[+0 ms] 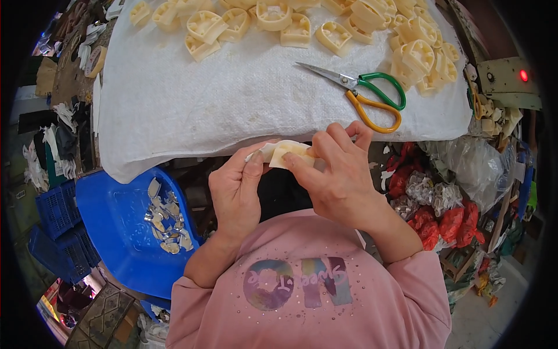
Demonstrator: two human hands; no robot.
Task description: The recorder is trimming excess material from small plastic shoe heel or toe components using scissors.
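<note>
Between my hands, just off the near edge of the white cloth (pixel 192 110), is a pale yellow hollow plastic piece (pixel 294 150) with a white strip (pixel 263 153) along its side. My left hand (pixel 233 183) is closed, pinching the strip's left end between thumb and fingers. My right hand (pixel 343 177) grips the piece, its thumb pressed on the face and the other fingers curled behind. How far the strip wraps round the back is hidden. Beyond my right hand lie scissors (pixel 350 85) with one green and one yellow handle, blades partly apart.
More pale yellow plastic pieces (pixel 274 16) are heaped along the cloth's far side and far right. At left stands a blue plastic tub (pixel 116 238) holding several shiny pieces (pixel 168 218). Red plastic bags (pixel 459 225) and clear bags (pixel 474 166) crowd the right.
</note>
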